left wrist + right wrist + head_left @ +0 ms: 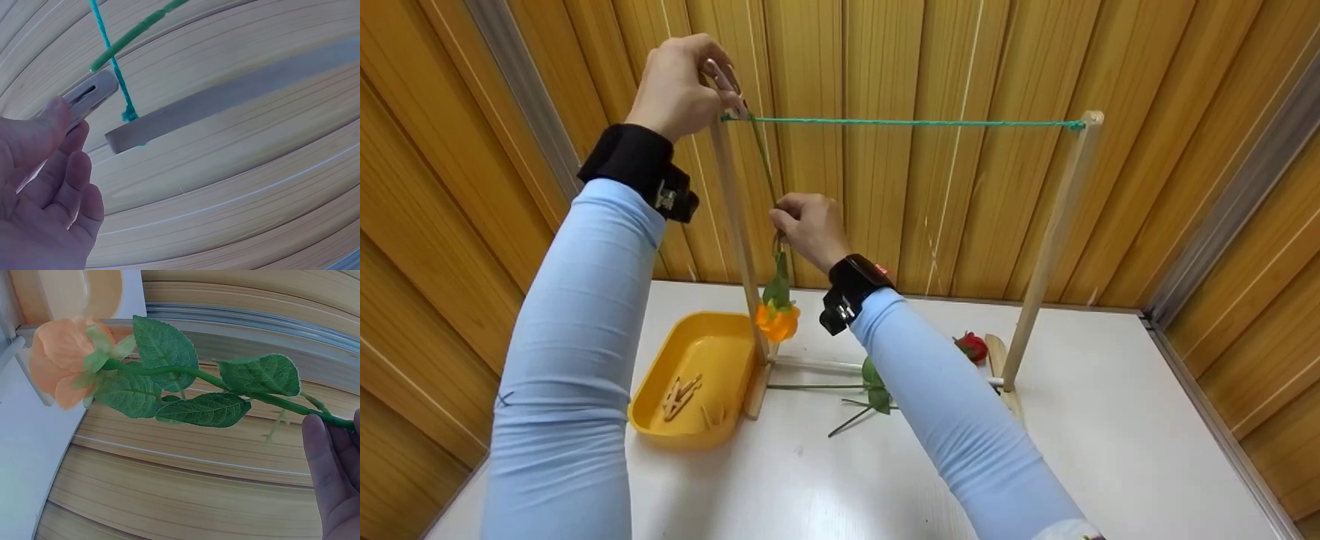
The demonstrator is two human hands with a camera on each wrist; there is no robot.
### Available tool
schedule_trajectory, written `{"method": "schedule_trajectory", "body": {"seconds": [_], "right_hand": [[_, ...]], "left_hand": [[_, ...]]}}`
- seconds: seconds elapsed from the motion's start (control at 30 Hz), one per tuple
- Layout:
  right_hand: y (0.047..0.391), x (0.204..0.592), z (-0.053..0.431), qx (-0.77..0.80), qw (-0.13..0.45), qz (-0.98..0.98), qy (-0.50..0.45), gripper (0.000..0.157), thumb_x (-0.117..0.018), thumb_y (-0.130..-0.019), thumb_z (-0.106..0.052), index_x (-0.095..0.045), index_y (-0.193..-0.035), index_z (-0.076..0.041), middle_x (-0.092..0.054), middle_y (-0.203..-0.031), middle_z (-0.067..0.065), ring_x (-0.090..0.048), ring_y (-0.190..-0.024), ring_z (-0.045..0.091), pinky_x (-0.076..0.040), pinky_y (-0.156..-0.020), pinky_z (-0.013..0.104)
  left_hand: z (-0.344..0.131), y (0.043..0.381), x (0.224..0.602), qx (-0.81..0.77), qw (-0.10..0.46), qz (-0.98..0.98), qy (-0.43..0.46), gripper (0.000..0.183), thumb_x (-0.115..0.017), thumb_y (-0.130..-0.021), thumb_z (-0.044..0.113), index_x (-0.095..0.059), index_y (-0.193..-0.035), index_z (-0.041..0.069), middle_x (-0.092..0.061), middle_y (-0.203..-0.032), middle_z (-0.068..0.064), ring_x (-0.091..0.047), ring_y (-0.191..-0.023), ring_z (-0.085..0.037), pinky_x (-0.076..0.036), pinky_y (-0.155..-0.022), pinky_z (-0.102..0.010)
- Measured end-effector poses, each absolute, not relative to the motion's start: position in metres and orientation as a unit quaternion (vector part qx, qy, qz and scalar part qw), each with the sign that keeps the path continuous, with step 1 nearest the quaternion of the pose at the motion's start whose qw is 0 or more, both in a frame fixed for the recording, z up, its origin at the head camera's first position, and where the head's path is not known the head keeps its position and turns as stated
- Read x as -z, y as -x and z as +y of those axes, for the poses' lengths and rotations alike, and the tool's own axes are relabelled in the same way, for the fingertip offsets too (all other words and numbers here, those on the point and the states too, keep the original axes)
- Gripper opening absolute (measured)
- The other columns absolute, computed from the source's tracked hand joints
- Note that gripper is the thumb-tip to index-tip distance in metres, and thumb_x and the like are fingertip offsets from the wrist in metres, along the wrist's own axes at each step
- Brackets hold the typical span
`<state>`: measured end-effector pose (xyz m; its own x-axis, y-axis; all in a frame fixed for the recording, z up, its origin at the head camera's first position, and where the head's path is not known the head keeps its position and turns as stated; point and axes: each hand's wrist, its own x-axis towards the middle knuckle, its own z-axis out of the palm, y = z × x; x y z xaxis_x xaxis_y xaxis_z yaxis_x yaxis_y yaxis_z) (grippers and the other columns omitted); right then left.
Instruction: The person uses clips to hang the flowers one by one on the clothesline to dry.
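My left hand (682, 84) pinches a wooden clothespin (100, 91) beside the left end of a green string (900, 121). In the left wrist view the clothespin's tip lies close to the string, near its knot on the wooden post (185, 112). My right hand (814, 229) pinches the green stem (261, 397) of an orange artificial rose (777, 321). The rose hangs head down, its leaves (166, 346) below my fingers. Its stem end crosses the string close to the clothespin in the left wrist view.
A yellow tray (701, 324) holding several clothespins (682, 397) stands left of the frame's base. A red rose (973, 347) lies on the white table (810, 480), partly hidden by my right sleeve. The right post (1046, 259) holds the string's other end.
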<state>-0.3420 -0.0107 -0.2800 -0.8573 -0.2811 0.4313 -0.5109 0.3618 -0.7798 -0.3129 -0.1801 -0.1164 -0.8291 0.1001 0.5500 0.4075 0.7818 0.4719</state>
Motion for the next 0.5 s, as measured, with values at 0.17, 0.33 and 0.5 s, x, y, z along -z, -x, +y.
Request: {"method": "schedule_trajectory", "body": {"seconds": [0.17,0.33,0.5], "right_hand": [[0.3415,0.2758,-0.0100,-0.511,0.111,-0.819,-0.237,0.019,-0.062,-0.104,-0.012,-0.076,-0.110,0.000,-0.073,-0.098,0.014,-0.068,-0.078,0.018,-0.060,-0.072,0.025],[0.3414,0.2724,-0.0057,-0.499,0.128,-0.827,-0.226,0.020,-0.063,-0.104,-0.013,-0.077,-0.110,0.000,-0.074,-0.099,0.014,-0.067,-0.077,0.019,-0.060,-0.070,0.026],[0.3432,0.2734,-0.0034,-0.487,0.136,-0.835,-0.218,0.020,-0.064,-0.103,-0.012,-0.077,-0.111,0.001,-0.075,-0.102,0.015,-0.070,-0.081,0.019,-0.060,-0.070,0.025]], "left_hand": [[-0.1824,0.3144,0.1172,0.291,0.263,-0.909,0.139,0.028,-0.072,-0.096,0.006,-0.067,-0.122,-0.002,-0.070,-0.114,-0.016,-0.050,-0.080,-0.004,-0.044,-0.072,-0.020],[-0.1828,0.3162,0.1188,0.286,0.266,-0.910,0.138,0.023,-0.075,-0.093,0.006,-0.071,-0.114,-0.002,-0.067,-0.105,-0.012,-0.047,-0.080,-0.007,-0.040,-0.070,-0.021],[-0.1809,0.3187,0.1214,0.280,0.261,-0.914,0.136,0.019,-0.076,-0.093,0.004,-0.072,-0.110,-0.002,-0.068,-0.105,-0.012,-0.049,-0.085,-0.010,-0.041,-0.072,-0.021]]}}
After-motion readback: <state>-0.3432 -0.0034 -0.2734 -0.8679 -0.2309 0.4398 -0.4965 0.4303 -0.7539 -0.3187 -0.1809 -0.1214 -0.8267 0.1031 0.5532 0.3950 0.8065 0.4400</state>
